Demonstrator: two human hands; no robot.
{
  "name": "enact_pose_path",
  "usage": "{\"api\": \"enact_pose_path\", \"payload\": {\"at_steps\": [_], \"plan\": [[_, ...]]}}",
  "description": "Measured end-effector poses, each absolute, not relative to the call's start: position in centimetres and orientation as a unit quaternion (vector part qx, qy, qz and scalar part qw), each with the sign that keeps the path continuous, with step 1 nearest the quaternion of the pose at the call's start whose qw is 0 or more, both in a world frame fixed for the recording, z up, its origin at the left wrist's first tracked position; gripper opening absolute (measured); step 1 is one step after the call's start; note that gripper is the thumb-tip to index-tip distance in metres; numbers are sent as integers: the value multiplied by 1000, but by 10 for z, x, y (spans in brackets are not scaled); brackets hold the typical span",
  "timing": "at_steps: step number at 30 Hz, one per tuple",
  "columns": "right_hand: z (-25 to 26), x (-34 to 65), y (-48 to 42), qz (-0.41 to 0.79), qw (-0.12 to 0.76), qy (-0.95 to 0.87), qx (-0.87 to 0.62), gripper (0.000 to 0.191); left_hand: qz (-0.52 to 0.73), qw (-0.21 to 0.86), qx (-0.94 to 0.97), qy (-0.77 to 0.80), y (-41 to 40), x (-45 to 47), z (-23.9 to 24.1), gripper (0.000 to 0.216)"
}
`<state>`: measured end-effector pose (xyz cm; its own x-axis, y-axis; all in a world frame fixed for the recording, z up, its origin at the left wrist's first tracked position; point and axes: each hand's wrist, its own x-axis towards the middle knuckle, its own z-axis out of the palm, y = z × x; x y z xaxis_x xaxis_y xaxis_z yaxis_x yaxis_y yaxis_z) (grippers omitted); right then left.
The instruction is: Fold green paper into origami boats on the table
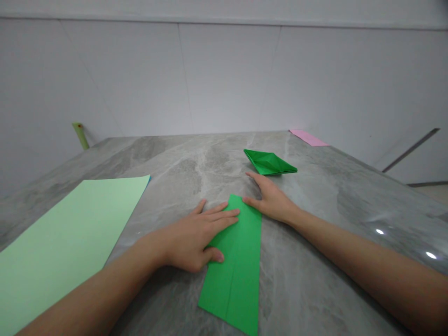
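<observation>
A long green sheet of folded paper (241, 266) lies on the grey marbled table in front of me, with a crease running along its length. My left hand (203, 231) rests flat on its left side, fingers spread and pointing right. At the paper's far right corner, my right hand (271, 196) touches the edge with its thumb, its fingers stretched out over the table. Just beyond my right fingertips sits a folded green paper boat (269, 163).
A stack of pale green paper (80, 219) lies on the left of the table (315, 280). Near the far right edge is a pink sheet (308, 137). A light green object (81, 136) stands past the table's far left edge. A white wall (224, 79) rises behind.
</observation>
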<state>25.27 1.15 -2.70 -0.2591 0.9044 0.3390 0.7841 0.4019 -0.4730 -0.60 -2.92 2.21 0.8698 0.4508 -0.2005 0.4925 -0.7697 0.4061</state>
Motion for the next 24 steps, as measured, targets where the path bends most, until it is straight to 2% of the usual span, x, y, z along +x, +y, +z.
{"api": "enact_pose_path", "payload": {"at_steps": [5, 11, 17, 24], "plan": [[-23, 251, 5, 134, 254, -809, -512, 82, -49, 224, 939, 256, -28, -7, 21, 81], [-12, 243, -12, 173, 121, -826, -523, 107, -79, 212, 938, 263, -28, -6, 23, 81], [-8, 238, -23, 158, 65, -843, -511, 100, -65, 216, 938, 263, -27, -8, 19, 83], [-8, 236, -28, 142, 66, -861, -484, 93, -71, 214, 939, 260, -27, -8, 22, 86]]}}
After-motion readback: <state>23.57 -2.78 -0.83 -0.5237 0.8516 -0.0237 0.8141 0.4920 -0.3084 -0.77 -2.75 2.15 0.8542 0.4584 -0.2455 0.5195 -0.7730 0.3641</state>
